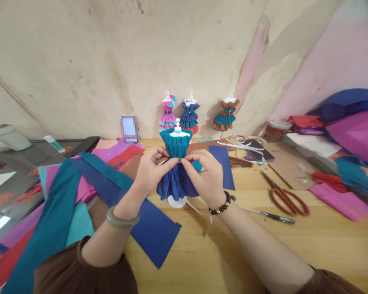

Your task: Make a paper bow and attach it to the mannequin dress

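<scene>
A miniature white dress form (pixel 178 131) stands in front of me on a round base. On it is a doll dress with a pleated teal top (pixel 176 145) and a gathered dark blue skirt (pixel 178 183). My left hand (pixel 153 167) pinches the dress's waist from the left, thumb and fingers pressed together. From the right, my right hand (pixel 205 169) grips the same waist, its thumb tip close to the left thumb. Whatever thin piece lies between the fingertips is too small to make out. A narrow pale ribbon (pixel 199 210) trails beside the base.
Three dressed miniature forms stand by the wall, one in a brown and teal dress (pixel 225 114). Orange-handled scissors (pixel 288 200) and a pen (pixel 277 217) lie right. Coloured fabric, including a blue piece (pixel 156 232), spreads left. A phone (pixel 129 129) leans at the back.
</scene>
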Demonstrator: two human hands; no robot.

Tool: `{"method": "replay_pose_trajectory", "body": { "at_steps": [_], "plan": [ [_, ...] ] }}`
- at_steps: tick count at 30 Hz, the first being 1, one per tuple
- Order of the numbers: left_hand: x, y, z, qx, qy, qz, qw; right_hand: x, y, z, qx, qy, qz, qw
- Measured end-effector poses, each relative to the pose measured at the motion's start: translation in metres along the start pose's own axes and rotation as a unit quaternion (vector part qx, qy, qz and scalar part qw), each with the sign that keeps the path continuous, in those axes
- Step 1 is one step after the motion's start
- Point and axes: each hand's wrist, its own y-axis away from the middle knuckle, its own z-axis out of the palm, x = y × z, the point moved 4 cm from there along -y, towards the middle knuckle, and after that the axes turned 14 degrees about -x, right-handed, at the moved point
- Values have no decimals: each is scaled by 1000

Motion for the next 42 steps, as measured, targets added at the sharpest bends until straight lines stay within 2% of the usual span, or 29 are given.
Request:
{"method": "replay_pose_trajectory", "body": {
  "at_steps": [6,9,11,15,19,23,27,30,37,42],
  "plan": [
    [5,1,2,11,-45,17,999,-8,5,2,-8,168,-93,981],
    [9,1,2,17,-78,23,997,-13,3,3,-36,197,-107,974],
    [11,2,3,14,-96,23,995,-16,1,2,-59,195,-93,975],
    [15,4,6,1,-98,18,995,-18,-4,-3,-113,120,-20,986],
    [15,5,7,1,-87,13,996,-9,-7,-4,-142,-41,36,988],
    [9,4,5,9,-70,7,998,6,-8,0,-155,-202,98,962],
    [2,2,1,16,-48,7,999,20,-8,4,-134,-317,160,925],
    [1,2,0,11,-37,8,999,25,-7,7,-122,-334,173,918],
    [5,3,2,-11,-53,15,998,26,-6,9,-116,-289,164,936],
    [7,3,1,-48,-10,0,999,28,-6,8,-106,-277,169,940]
  ]
}}
